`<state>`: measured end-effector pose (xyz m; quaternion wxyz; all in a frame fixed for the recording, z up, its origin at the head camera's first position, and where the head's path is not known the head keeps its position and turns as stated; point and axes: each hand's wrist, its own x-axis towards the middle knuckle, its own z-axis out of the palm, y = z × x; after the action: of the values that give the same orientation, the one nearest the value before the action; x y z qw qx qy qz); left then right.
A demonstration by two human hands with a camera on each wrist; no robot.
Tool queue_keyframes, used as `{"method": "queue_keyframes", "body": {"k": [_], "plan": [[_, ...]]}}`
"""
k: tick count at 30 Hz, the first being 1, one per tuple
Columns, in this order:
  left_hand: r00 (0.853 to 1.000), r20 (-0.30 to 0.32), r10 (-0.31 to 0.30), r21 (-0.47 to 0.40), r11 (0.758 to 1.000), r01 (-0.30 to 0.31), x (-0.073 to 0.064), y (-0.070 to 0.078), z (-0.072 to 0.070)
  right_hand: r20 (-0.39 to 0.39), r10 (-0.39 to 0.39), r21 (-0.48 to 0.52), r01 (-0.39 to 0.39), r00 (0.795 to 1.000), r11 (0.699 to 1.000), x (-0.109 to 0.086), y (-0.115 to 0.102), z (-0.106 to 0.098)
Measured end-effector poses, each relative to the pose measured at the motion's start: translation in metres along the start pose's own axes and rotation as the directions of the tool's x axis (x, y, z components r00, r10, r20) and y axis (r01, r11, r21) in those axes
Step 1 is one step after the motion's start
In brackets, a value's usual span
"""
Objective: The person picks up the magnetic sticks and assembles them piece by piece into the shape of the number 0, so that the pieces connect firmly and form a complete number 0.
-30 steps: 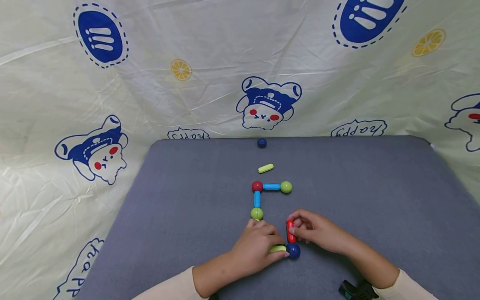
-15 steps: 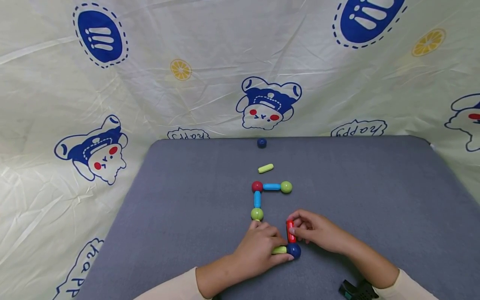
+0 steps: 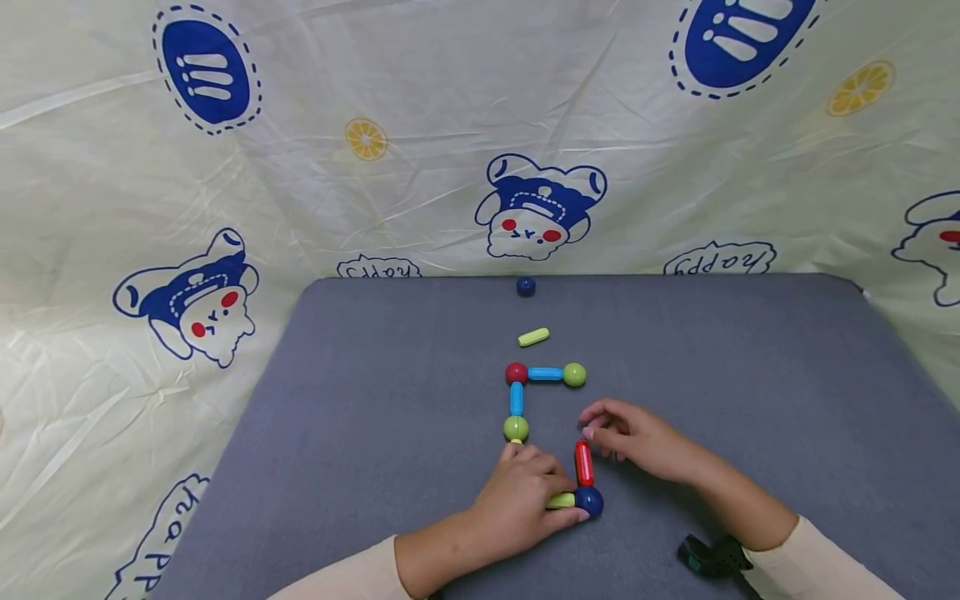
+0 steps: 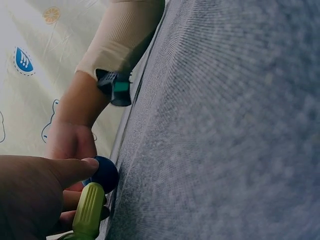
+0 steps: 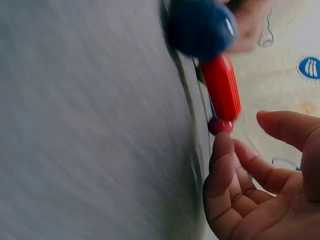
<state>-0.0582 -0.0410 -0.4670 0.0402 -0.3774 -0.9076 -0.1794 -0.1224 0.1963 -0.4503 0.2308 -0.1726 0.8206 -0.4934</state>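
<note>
A dark blue ball (image 3: 589, 502) of a magnetic building set joins a yellow-green rod (image 3: 561, 500) and an upward-pointing red rod (image 3: 584, 463). My left hand (image 3: 521, 496) grips the blue ball, its thumb against the side in the left wrist view, and covers part of the yellow-green rod. Just beyond the red rod's far end is my right hand (image 3: 637, 437), fingers loosely bent and holding nothing; the right wrist view shows a gap between thumb and fingers. A green ball (image 3: 516, 428) stands beyond my left fingertips, with a blue rod (image 3: 517, 399) leading to a red ball (image 3: 516, 373).
Another blue rod (image 3: 546, 374) runs from the red ball to a second green ball (image 3: 575, 375). Farther back lie a loose yellow-green rod (image 3: 533, 337) and a blue ball (image 3: 526, 287) near the far edge of the grey table (image 3: 375, 400). A printed sheet (image 3: 420, 192) hangs behind.
My right hand has let go of the red rod and moved slightly away from it. The red rod stays attached to the blue ball. My left hand has shifted slightly right.
</note>
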Motion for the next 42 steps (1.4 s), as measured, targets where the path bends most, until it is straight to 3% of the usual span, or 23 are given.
{"method": "queue_keyframes", "body": {"k": [10,18,25,33,37,42], "plan": [[1.000,0.009,-0.021,-0.009,1.000,0.021,-0.002,-0.002,0.001,-0.165,0.019,0.019,-0.016,0.986,1.000,0.035,-0.001,-0.039],[1.000,0.009,-0.021,-0.013,1.000,0.021,-0.003,-0.002,0.001,-0.223,0.007,-0.019,-0.012,0.975,1.000,0.074,0.000,-0.058],[1.000,0.018,-0.019,-0.015,1.000,0.019,-0.002,-0.003,0.001,-0.216,0.031,-0.061,-0.045,0.976,0.997,0.106,-0.005,-0.066],[1.000,0.018,-0.018,-0.027,0.999,0.018,-0.002,-0.002,0.001,-0.170,0.088,-0.041,-0.096,0.981,0.994,0.146,-0.008,-0.076],[1.000,0.021,-0.014,-0.027,1.000,0.015,-0.003,-0.002,0.002,-0.134,0.080,-0.037,-0.085,0.988,0.996,0.161,-0.009,-0.082],[1.000,0.022,-0.013,-0.027,1.000,0.013,-0.003,-0.001,0.004,-0.103,0.068,-0.106,-0.079,0.992,0.991,0.178,-0.014,-0.088]]}}
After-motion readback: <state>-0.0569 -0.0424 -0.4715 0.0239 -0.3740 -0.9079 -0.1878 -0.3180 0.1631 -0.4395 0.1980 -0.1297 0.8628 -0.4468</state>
